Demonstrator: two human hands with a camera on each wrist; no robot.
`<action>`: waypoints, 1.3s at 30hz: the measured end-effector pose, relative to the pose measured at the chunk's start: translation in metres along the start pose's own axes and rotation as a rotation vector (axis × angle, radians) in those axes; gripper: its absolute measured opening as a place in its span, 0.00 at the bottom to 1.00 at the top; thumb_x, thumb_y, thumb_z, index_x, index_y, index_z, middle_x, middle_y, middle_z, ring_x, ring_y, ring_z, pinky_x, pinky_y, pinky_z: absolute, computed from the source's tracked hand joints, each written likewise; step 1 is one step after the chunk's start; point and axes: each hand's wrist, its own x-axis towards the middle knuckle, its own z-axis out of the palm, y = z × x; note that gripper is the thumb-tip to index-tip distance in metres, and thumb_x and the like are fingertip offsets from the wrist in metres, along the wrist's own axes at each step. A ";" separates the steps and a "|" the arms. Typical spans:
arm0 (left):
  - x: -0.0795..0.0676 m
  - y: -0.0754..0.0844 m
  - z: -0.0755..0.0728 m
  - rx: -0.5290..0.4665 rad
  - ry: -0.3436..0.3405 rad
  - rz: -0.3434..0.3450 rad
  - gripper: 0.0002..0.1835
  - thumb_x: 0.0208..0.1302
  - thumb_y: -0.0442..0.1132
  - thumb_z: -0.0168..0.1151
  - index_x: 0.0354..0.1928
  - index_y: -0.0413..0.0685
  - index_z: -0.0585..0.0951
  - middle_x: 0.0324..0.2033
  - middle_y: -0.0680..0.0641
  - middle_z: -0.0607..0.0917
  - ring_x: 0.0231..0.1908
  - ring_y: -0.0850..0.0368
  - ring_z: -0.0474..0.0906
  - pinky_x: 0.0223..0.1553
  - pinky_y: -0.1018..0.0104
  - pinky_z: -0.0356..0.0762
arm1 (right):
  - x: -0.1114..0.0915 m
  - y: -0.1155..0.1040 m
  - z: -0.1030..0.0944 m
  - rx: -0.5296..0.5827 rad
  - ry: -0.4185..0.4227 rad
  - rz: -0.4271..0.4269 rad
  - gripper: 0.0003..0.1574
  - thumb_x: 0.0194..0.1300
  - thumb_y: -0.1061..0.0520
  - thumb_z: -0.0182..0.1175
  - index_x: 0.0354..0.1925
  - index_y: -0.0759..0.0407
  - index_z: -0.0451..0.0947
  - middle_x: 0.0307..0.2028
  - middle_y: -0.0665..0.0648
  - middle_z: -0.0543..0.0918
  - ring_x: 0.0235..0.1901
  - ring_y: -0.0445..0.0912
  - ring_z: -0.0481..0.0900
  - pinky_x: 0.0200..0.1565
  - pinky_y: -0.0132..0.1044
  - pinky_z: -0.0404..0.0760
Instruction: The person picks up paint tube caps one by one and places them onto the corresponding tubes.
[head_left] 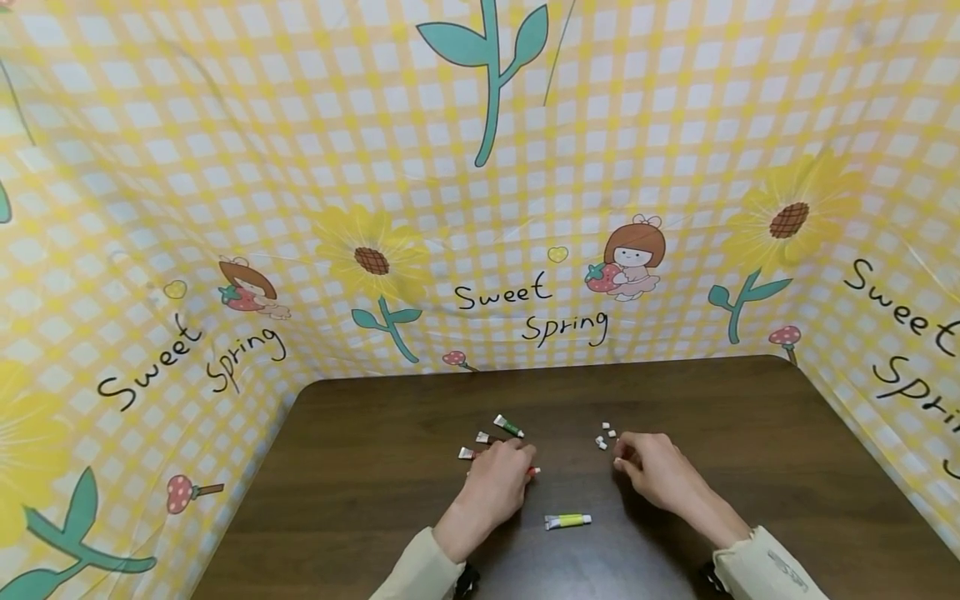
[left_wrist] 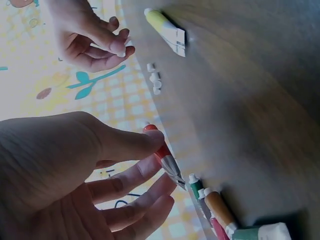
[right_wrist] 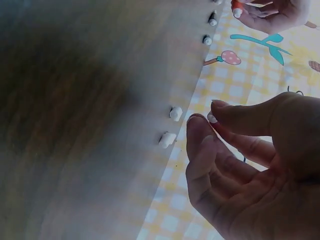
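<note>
My left hand (head_left: 497, 477) grips a small red paint tube (left_wrist: 164, 151) between thumb and fingers, its narrow tip pointing away from the palm. A small white cap (right_wrist: 212, 118) is pinched between the thumb and index finger of my right hand (head_left: 663, 471). Just beyond that hand, several loose white caps (head_left: 602, 442) lie on the table. Near the left hand are a green paint tube (head_left: 509, 427) and a brown one (left_wrist: 220, 207); the hand partly hides others there. A yellow paint tube (head_left: 570, 522) lies between the hands, closer to me.
The dark wooden table (head_left: 360, 500) meets a yellow checked cloth (head_left: 420, 183) printed with flowers and lettering, which rises behind it and at both sides. In the left wrist view, another green tube (left_wrist: 260, 233) lies at the bottom edge.
</note>
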 end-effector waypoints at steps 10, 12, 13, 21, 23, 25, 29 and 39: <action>-0.005 0.003 -0.011 -0.062 -0.002 0.050 0.06 0.65 0.41 0.67 0.33 0.52 0.78 0.31 0.52 0.79 0.30 0.55 0.80 0.24 0.64 0.76 | -0.010 0.001 0.002 0.154 0.046 -0.112 0.07 0.61 0.66 0.68 0.34 0.55 0.82 0.30 0.46 0.85 0.30 0.36 0.82 0.31 0.31 0.81; -0.007 0.003 -0.013 -0.072 -0.001 0.060 0.06 0.66 0.40 0.67 0.34 0.52 0.78 0.32 0.52 0.79 0.30 0.55 0.79 0.24 0.65 0.76 | -0.012 0.002 0.003 0.186 0.049 -0.102 0.06 0.62 0.64 0.69 0.35 0.55 0.83 0.31 0.45 0.85 0.31 0.36 0.82 0.32 0.31 0.82; -0.008 0.003 -0.013 -0.078 0.000 0.065 0.06 0.66 0.40 0.67 0.34 0.52 0.78 0.32 0.52 0.79 0.30 0.55 0.79 0.25 0.66 0.75 | -0.013 0.002 0.003 0.202 0.049 -0.096 0.05 0.62 0.63 0.69 0.36 0.54 0.83 0.31 0.44 0.85 0.31 0.36 0.82 0.32 0.31 0.82; -0.016 0.002 -0.018 -0.084 0.013 0.064 0.03 0.67 0.40 0.66 0.38 0.54 0.81 0.36 0.53 0.80 0.34 0.55 0.78 0.27 0.64 0.78 | -0.016 -0.004 0.003 0.360 0.044 -0.090 0.06 0.65 0.56 0.69 0.38 0.43 0.84 0.33 0.42 0.85 0.33 0.37 0.82 0.34 0.34 0.82; -0.017 0.003 -0.019 -0.088 0.038 0.076 0.02 0.67 0.40 0.66 0.40 0.55 0.82 0.37 0.53 0.80 0.35 0.55 0.78 0.29 0.63 0.79 | -0.017 -0.006 0.005 0.401 0.060 -0.103 0.07 0.64 0.57 0.69 0.38 0.43 0.84 0.33 0.43 0.86 0.33 0.37 0.83 0.33 0.34 0.83; -0.018 0.003 -0.020 -0.100 0.072 0.090 0.02 0.68 0.41 0.65 0.41 0.55 0.83 0.37 0.54 0.80 0.36 0.55 0.78 0.32 0.63 0.80 | -0.019 -0.009 0.006 0.447 0.075 -0.114 0.09 0.63 0.60 0.70 0.38 0.45 0.84 0.34 0.45 0.86 0.32 0.38 0.83 0.32 0.34 0.83; -0.019 0.004 -0.022 -0.145 0.136 0.110 0.02 0.69 0.41 0.65 0.41 0.57 0.84 0.37 0.56 0.80 0.37 0.57 0.77 0.35 0.65 0.79 | -0.021 -0.012 0.009 0.503 0.101 -0.161 0.09 0.61 0.63 0.70 0.39 0.50 0.86 0.35 0.50 0.87 0.33 0.39 0.85 0.33 0.34 0.84; -0.023 0.010 -0.029 -0.203 0.167 0.146 0.04 0.67 0.39 0.66 0.42 0.56 0.84 0.38 0.57 0.82 0.39 0.59 0.79 0.46 0.63 0.80 | -0.025 -0.021 0.016 0.535 0.108 -0.203 0.08 0.61 0.63 0.70 0.39 0.51 0.87 0.36 0.51 0.88 0.34 0.40 0.86 0.34 0.34 0.85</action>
